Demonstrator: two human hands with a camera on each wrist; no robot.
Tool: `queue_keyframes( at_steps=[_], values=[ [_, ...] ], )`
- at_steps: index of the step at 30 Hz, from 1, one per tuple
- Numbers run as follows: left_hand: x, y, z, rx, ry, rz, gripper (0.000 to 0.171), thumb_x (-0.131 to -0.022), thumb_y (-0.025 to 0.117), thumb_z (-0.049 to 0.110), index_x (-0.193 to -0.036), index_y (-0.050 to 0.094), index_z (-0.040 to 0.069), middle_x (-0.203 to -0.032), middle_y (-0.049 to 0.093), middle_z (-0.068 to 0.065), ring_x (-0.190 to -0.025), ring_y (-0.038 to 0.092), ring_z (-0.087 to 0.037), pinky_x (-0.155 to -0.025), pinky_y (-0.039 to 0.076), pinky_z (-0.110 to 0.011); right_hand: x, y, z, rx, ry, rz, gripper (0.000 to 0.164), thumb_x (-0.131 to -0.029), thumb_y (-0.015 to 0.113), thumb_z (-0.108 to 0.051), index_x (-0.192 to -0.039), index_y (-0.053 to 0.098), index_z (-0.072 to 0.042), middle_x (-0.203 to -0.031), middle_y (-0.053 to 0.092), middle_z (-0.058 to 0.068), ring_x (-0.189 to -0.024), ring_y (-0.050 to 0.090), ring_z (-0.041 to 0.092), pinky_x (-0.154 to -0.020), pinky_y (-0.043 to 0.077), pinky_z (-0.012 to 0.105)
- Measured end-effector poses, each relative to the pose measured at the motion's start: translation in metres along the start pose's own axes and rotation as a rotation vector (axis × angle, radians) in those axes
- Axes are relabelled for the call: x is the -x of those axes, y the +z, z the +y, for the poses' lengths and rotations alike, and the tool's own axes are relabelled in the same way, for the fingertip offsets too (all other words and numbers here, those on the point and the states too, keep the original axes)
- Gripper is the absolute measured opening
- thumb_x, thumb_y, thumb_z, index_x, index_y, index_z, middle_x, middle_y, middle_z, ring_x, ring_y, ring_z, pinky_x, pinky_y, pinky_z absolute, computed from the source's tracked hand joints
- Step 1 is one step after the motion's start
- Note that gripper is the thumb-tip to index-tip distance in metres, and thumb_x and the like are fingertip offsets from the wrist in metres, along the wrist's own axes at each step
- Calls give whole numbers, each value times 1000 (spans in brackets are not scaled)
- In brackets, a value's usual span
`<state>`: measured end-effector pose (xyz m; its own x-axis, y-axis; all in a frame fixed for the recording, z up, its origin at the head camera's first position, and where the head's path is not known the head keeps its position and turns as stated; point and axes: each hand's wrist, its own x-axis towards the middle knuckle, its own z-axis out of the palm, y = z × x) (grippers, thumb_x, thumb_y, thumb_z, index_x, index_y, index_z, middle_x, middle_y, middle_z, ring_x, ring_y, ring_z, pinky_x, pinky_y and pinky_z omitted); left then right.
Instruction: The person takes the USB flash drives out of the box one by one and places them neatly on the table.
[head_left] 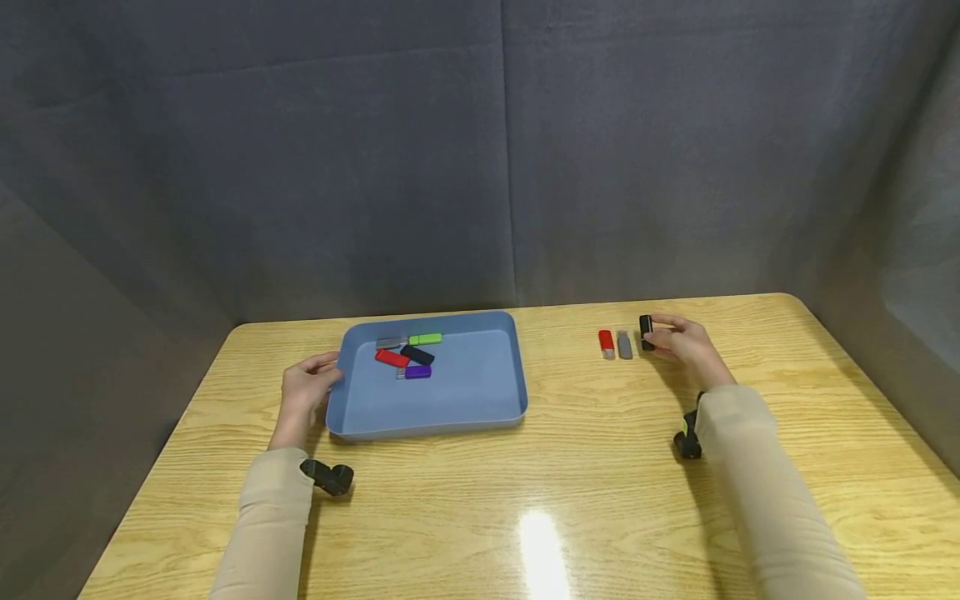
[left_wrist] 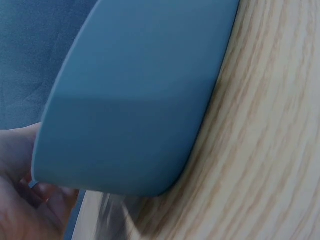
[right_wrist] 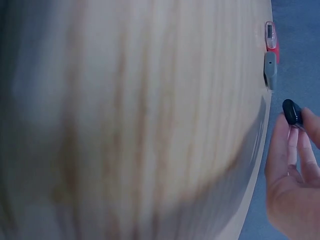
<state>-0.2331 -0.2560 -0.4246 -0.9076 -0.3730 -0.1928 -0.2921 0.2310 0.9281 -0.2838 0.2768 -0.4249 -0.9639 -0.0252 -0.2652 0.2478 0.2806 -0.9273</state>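
Note:
At the left end of a blue tray (head_left: 472,387), my left hand (head_left: 303,390) grips the rim, thumb and fingers at its edge. Several USB sticks lie in the tray's left half: a green one (head_left: 427,339), a grey one (head_left: 390,342), a black one (head_left: 417,355), a red one (head_left: 392,358) and a purple one (head_left: 417,372). Over on the right, my right hand (head_left: 681,346) pinches another black USB stick (right_wrist: 292,113) between thumb and fingers. Just left of it, a red USB stick (head_left: 606,340) and a grey USB stick (head_left: 624,345) lie side by side on the table.
The wooden table (head_left: 450,517) has a rounded back edge, close behind the tray and the two loose sticks. Dark grey curtains (head_left: 375,167) hang behind it and along both sides. A small black camera (head_left: 330,477) is strapped to the left wrist, another (head_left: 687,442) to the right.

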Motion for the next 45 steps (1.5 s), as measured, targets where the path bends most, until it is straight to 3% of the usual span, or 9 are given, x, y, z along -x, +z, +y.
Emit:
queue_keyframes(
  at_steps=[11, 31, 40, 45],
  values=[
    [-2, 0, -2, 10, 19, 2, 45, -85, 56, 0, -130, 57, -2, -97, 62, 0, -66, 56, 5, -58, 51, -14, -2, 0, 3, -34, 21, 6, 64, -94, 55, -9, -150, 23, 2, -100, 52, -8, -74, 56, -11, -75, 52, 12],
    [-1, 0, -2, -2, 0, 6, 46, -84, 56, 0, -130, 57, 0, -100, 62, -2, -67, 56, 4, -60, 51, -15, -2, -1, 5, 59, 59, 11, 62, -96, 54, -12, -150, 25, -1, -119, 51, 6, -75, 55, -10, -77, 52, 13],
    [-2, 2, -2, 4, -5, 2, 45, -84, 56, -1, -129, 58, -1, -96, 61, 0, -67, 56, 2, -59, 51, -15, -1, -1, 5, 63, 49, 6, 61, -96, 54, -12, -148, 27, 2, -110, 52, 0, -75, 56, -9, -77, 52, 14],
    [-2, 2, -2, 5, -7, 7, 44, -84, 57, -1, -128, 58, -1, -95, 61, 0, -67, 57, 2, -60, 52, -15, -1, 1, 6, 87, 32, 17, 59, -96, 52, -12, -148, 28, 3, -126, 51, 15, -74, 56, -10, -77, 52, 13]
  ],
)
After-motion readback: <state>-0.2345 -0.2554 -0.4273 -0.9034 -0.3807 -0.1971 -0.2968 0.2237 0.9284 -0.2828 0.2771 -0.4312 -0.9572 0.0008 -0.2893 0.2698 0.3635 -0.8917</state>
